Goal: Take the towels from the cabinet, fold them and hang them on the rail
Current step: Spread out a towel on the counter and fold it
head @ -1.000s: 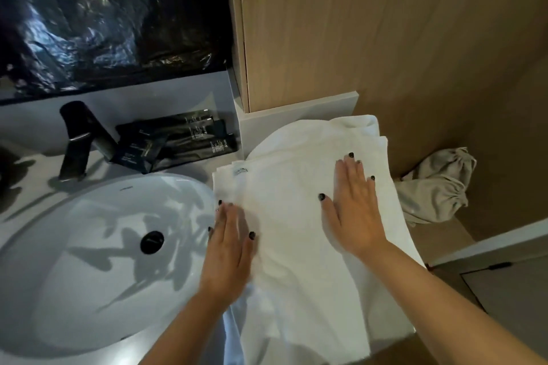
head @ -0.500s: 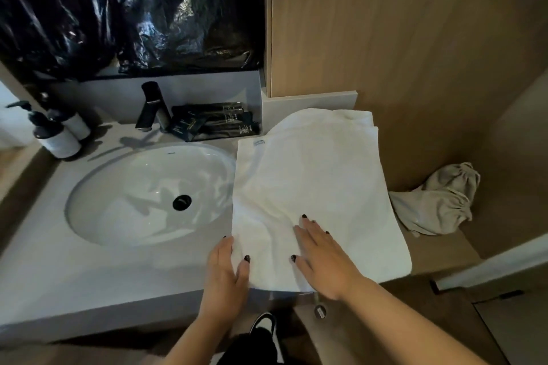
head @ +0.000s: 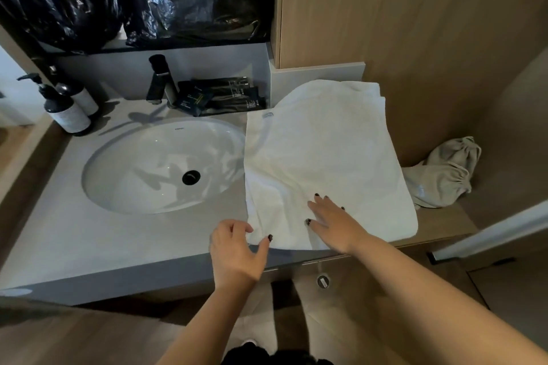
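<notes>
A white towel (head: 323,157) lies folded flat on the grey counter (head: 89,240), to the right of the sink. Its near edge reaches the counter's front edge. My left hand (head: 237,249) is at the towel's near left corner, thumb on top and fingers curled under the edge, pinching it. My right hand (head: 332,222) lies flat on the towel's near part with fingers spread, pressing it down. No rail or cabinet interior is in view.
A white oval sink (head: 154,166) with a black drain sits left of the towel, a black tap (head: 160,80) behind it. Two pump bottles (head: 65,107) stand far left, dark sachets (head: 225,95) at the back. A beige cloth bag (head: 444,175) lies at right.
Both hands slid toward me along the towel to its near edge. My left hand went from lying flat to curling round the near left corner. The view pulled back.
</notes>
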